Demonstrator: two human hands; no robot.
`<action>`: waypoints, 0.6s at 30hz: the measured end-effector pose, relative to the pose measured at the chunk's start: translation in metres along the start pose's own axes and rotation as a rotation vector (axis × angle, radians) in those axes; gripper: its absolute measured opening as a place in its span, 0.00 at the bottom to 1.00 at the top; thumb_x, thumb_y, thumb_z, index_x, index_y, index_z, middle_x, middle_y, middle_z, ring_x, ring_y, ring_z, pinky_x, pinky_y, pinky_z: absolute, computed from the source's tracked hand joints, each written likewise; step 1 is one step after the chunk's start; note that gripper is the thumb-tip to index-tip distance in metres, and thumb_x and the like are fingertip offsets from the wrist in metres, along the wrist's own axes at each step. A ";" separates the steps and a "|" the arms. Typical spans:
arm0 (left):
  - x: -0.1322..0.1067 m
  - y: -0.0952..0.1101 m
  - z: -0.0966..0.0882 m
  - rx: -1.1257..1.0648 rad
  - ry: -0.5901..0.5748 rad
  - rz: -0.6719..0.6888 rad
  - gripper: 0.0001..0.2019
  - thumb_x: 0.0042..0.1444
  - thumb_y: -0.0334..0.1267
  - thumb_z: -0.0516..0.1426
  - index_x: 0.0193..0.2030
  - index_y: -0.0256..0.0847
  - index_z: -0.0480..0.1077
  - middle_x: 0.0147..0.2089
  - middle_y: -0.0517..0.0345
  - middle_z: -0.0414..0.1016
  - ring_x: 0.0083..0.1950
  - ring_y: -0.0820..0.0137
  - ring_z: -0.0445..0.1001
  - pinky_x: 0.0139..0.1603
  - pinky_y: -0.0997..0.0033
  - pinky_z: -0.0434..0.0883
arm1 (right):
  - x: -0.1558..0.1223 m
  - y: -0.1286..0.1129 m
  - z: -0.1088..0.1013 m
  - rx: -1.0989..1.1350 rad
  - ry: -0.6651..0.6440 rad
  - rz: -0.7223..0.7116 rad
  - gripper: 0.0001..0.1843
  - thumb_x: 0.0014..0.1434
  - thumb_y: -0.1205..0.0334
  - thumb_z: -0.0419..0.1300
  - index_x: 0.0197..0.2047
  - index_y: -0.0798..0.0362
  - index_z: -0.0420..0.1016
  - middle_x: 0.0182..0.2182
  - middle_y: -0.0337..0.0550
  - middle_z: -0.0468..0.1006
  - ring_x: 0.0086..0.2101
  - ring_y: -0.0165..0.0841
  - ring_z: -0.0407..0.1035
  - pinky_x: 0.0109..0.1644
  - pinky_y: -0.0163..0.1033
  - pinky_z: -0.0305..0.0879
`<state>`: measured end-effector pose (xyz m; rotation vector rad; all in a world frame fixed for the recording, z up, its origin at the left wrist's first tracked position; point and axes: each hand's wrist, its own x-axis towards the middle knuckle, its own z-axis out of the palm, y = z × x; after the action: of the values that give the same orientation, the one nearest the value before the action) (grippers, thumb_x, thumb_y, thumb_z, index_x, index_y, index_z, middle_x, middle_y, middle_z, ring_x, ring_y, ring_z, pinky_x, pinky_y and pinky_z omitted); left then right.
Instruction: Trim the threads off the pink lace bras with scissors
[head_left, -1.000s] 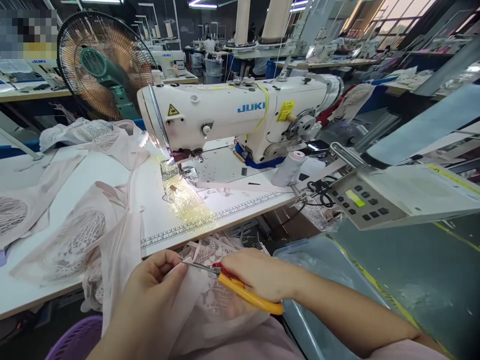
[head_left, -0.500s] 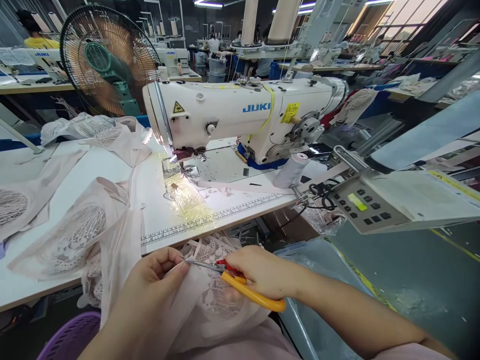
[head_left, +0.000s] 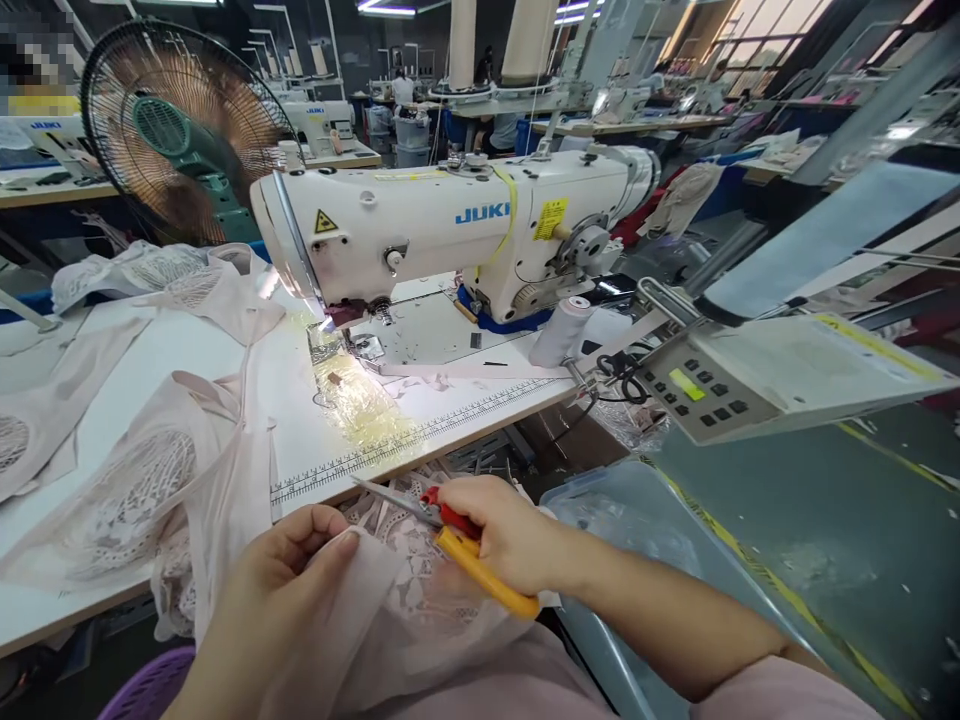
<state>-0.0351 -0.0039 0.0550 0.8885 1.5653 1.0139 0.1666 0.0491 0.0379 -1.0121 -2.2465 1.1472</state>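
My right hand is closed round yellow-and-red thread snips, whose metal blades point left over the fabric. My left hand pinches the edge of a pale pink lace garment that lies on my lap, just below the table's front edge. The blade tips sit a little above and to the right of my left fingertips. More of the same pink fabric hangs from the white table down to my lap.
A white JUKI sewing machine stands on the table, its control panel at the right. A thread cone sits beside it. A fan is at the back left, a translucent bin at my right, a purple basket below.
The snips have lifted away from my left fingers and now point up-left. My left hand has sunk slightly with the fabric. The view has shifted a little to the right.
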 end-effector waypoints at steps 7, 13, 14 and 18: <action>-0.001 -0.003 -0.004 0.176 0.008 0.077 0.12 0.44 0.47 0.63 0.24 0.41 0.69 0.14 0.69 0.60 0.14 0.80 0.50 0.16 0.79 0.47 | 0.015 -0.016 0.023 -0.196 -0.097 -0.051 0.12 0.46 0.64 0.63 0.23 0.52 0.60 0.23 0.36 0.70 0.23 0.28 0.61 0.25 0.32 0.50; 0.001 -0.034 -0.001 0.544 0.187 0.691 0.18 0.53 0.43 0.57 0.50 0.42 0.67 0.50 0.46 0.74 0.52 0.55 0.72 0.45 0.60 0.72 | 0.020 -0.008 0.019 -0.653 -0.035 -0.093 0.06 0.53 0.59 0.56 0.31 0.53 0.68 0.28 0.44 0.76 0.28 0.35 0.67 0.26 0.36 0.46; 0.000 -0.045 0.000 0.623 0.198 0.808 0.23 0.54 0.42 0.56 0.57 0.42 0.63 0.57 0.43 0.69 0.59 0.53 0.67 0.52 0.55 0.69 | 0.020 -0.008 0.016 -0.691 -0.044 -0.094 0.06 0.53 0.59 0.57 0.31 0.54 0.68 0.29 0.45 0.76 0.28 0.35 0.67 0.26 0.37 0.45; -0.012 -0.090 -0.008 0.905 0.178 0.915 0.34 0.57 0.39 0.54 0.69 0.43 0.45 0.65 0.39 0.59 0.65 0.49 0.59 0.59 0.47 0.63 | 0.025 -0.025 0.003 -0.622 -0.046 -0.131 0.07 0.51 0.61 0.58 0.27 0.53 0.63 0.26 0.42 0.73 0.25 0.31 0.62 0.25 0.36 0.43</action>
<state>-0.0452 -0.0496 -0.0233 2.3354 1.8027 0.9640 0.1380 0.0566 0.0574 -1.0329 -2.7306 0.4132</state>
